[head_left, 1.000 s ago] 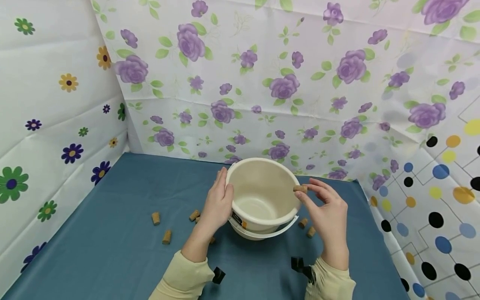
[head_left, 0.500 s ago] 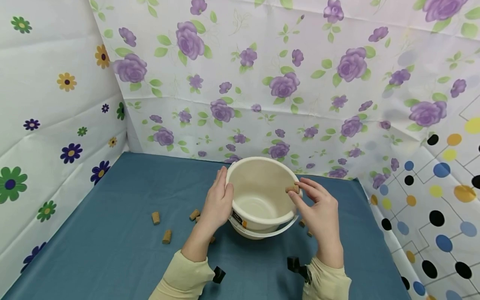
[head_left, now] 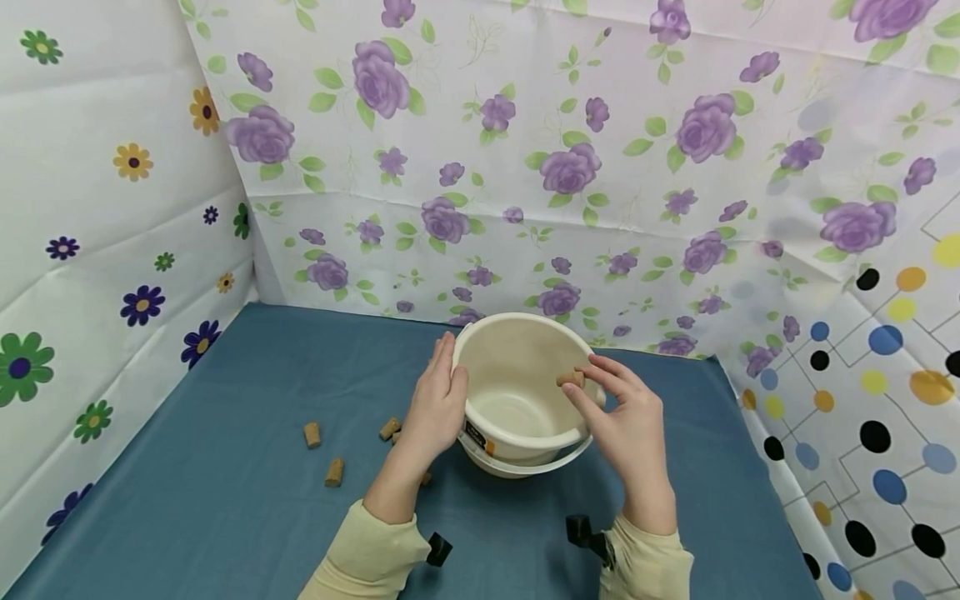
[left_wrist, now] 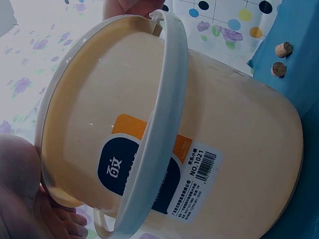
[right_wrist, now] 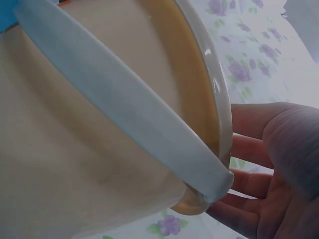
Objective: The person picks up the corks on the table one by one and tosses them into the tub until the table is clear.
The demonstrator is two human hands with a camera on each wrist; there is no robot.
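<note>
A cream plastic bucket (head_left: 517,358) stands mid-table, its mouth towards me and its white handle (head_left: 558,467) hanging down in front. My left hand (head_left: 437,404) rests with straight fingers along the bucket's left side at the rim. Between thumb and fingertips my right hand (head_left: 628,421) pinches a cork (head_left: 570,379) over the right part of the bucket's mouth. No corks show on the visible part of the bucket's floor. In the left wrist view a printed label (left_wrist: 194,181) shows on the bucket wall. The right wrist view has the cork hidden behind the rim.
Loose corks lie on the blue cloth left of the bucket, among them one cork (head_left: 312,435) and another cork (head_left: 334,472). Others sit partly behind my left arm. Two corks (left_wrist: 284,49) appear beyond the bucket in the left wrist view. Flowered sheets (head_left: 450,167) hang behind.
My right hand has moved left with the cork, from the bucket's right rim to over its mouth. It now covers the corks lying right of the bucket. My left hand has stayed put.
</note>
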